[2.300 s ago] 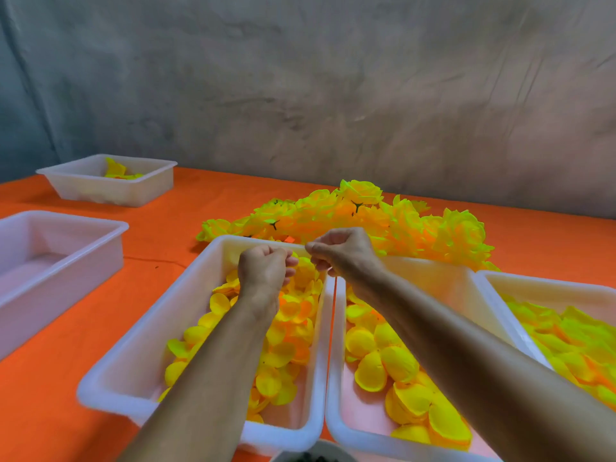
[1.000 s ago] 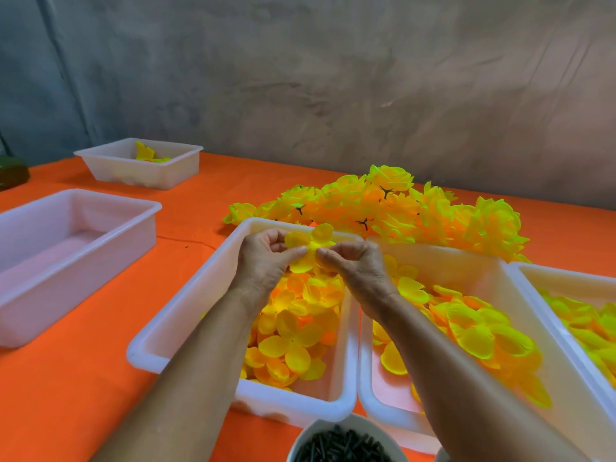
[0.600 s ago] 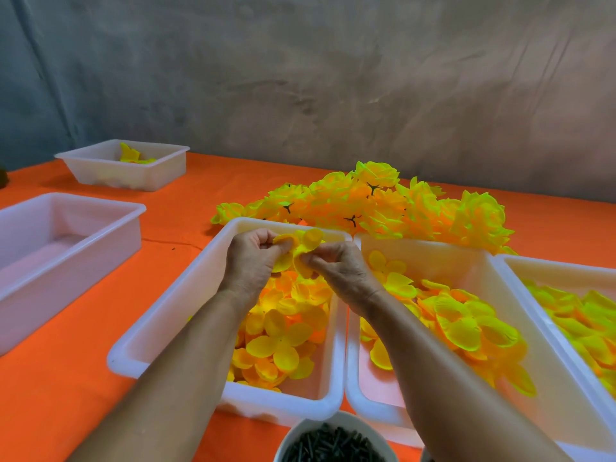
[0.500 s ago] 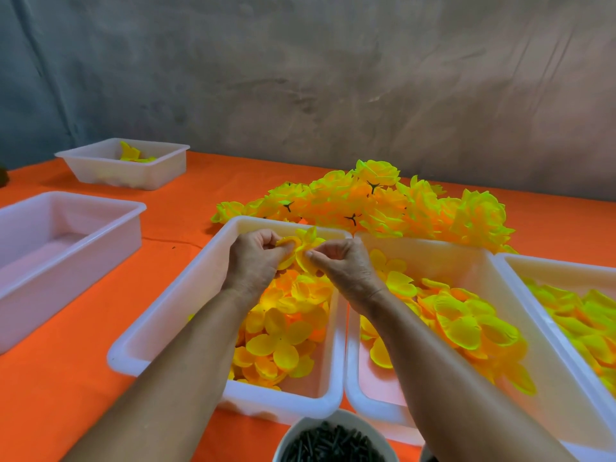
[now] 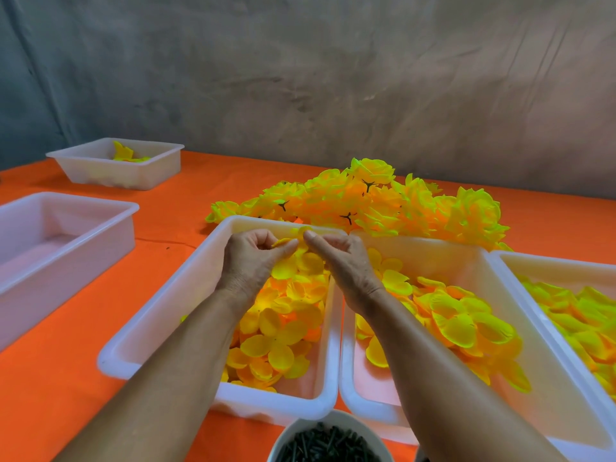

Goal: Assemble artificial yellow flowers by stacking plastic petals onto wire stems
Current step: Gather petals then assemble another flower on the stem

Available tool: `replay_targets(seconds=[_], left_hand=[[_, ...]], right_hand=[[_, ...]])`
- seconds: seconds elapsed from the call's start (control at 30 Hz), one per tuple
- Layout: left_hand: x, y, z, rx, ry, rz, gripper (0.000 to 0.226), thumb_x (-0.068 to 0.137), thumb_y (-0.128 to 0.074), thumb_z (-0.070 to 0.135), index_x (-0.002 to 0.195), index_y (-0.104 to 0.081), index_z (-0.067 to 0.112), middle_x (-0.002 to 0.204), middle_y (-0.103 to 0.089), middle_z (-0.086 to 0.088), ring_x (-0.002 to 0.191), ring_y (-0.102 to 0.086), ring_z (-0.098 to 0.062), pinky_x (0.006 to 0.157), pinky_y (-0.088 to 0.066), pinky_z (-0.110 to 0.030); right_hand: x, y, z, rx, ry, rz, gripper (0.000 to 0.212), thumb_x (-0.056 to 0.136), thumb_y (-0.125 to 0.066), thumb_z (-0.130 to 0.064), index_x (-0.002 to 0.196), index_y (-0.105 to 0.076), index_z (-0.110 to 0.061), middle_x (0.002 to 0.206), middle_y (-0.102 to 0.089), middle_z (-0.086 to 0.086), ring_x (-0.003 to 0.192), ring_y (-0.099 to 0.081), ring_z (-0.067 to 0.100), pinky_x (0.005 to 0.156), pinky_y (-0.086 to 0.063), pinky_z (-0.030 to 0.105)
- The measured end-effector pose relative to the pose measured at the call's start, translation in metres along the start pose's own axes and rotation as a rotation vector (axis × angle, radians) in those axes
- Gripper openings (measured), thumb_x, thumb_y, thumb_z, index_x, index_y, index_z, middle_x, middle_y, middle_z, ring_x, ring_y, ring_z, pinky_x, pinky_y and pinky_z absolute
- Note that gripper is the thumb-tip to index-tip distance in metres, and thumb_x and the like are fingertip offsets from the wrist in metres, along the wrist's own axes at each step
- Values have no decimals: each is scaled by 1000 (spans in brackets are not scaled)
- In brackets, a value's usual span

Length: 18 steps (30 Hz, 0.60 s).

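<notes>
My left hand (image 5: 251,261) and my right hand (image 5: 340,261) meet over the far end of a white tray (image 5: 160,315) of small yellow petals. Both pinch one yellow petal piece (image 5: 293,240) between thumb and fingertips. Most of that piece is hidden by the fingers, and no wire stem can be made out. A second tray (image 5: 520,371) to the right holds larger yellow petals. A pile of finished yellow flowers (image 5: 376,201) lies on the orange table behind the trays.
A third tray with greenish-yellow petals (image 5: 580,315) sits at the far right. An empty white tray (image 5: 50,248) stands at the left, and a smaller one (image 5: 116,165) with a few petals at the back left. A white bowl of dark stems (image 5: 330,441) is at the front edge.
The petal piece sat higher and more spread between my fingers; now it is pressed smaller between the fingertips. My hands stay over the same tray. The view shifted slightly.
</notes>
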<state>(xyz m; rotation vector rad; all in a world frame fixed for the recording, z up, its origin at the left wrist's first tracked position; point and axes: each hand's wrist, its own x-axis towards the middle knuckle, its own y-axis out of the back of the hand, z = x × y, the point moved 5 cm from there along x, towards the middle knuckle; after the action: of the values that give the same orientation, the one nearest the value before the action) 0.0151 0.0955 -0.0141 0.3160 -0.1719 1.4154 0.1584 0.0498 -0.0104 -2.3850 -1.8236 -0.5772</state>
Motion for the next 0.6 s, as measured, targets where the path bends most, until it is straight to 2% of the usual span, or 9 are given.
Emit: replay_targets(seconds=[0.07, 0.13, 0.2, 0.27, 0.37, 0.5, 0.6], left_hand=[[-1, -4, 3, -102, 12, -58, 23, 78, -74, 22, 60, -61, 15, 52, -56, 4, 49, -48, -7, 45, -40, -18], [-1, -7, 3, -200, 89, -101, 17, 84, -66, 26, 73, -69, 14, 59, -65, 1, 51, -58, -7, 46, -45, -18], [1, -7, 0, -263, 173, -113, 17, 89, -61, 25, 79, -70, 15, 62, -67, 1, 54, -61, -8, 48, -48, -20], [3, -5, -5, -266, 235, -78, 13, 88, -63, 24, 80, -68, 16, 66, -67, 1, 59, -60, -11, 51, -48, -22], [3, 0, -11, -249, 281, -17, 10, 83, -69, 20, 75, -63, 16, 71, -64, -1, 64, -57, -13, 52, -46, -23], [3, -1, -9, -141, 206, -29, 25, 83, -70, 17, 63, -55, 14, 67, -54, -9, 63, -48, -19, 56, -42, -27], [2, -2, -5, -71, 130, -15, 36, 81, -72, 16, 55, -47, 16, 53, -43, 2, 54, -37, -12, 49, -35, -22]], right_hand=[[0, 0, 0, 77, 2, 5, 19, 90, -62, -17, 74, -70, -13, 68, -63, 4, 64, -56, 16, 62, -45, 32], [0, 0, 0, 175, -6, 18, 18, 91, -60, -9, 80, -72, -17, 71, -66, 2, 64, -59, 14, 59, -49, 27], [1, 3, 1, 222, -14, 42, 13, 89, -61, -6, 84, -72, -11, 67, -66, -1, 59, -59, 9, 53, -48, 21], [1, 5, 2, 235, -27, 58, 8, 87, -62, -3, 88, -70, 0, 68, -66, 5, 55, -61, 8, 51, -48, 21], [0, 5, 2, 226, -31, 52, 11, 86, -63, -3, 85, -67, 7, 72, -65, 13, 55, -61, 9, 51, -48, 20], [0, 4, 2, 210, -33, 45, 20, 86, -64, -5, 86, -64, 15, 75, -63, 17, 59, -57, 18, 54, -47, 25], [0, 2, 2, 191, -42, 30, 12, 84, -66, -4, 74, -65, 3, 69, -62, 14, 55, -57, 13, 52, -46, 22]])
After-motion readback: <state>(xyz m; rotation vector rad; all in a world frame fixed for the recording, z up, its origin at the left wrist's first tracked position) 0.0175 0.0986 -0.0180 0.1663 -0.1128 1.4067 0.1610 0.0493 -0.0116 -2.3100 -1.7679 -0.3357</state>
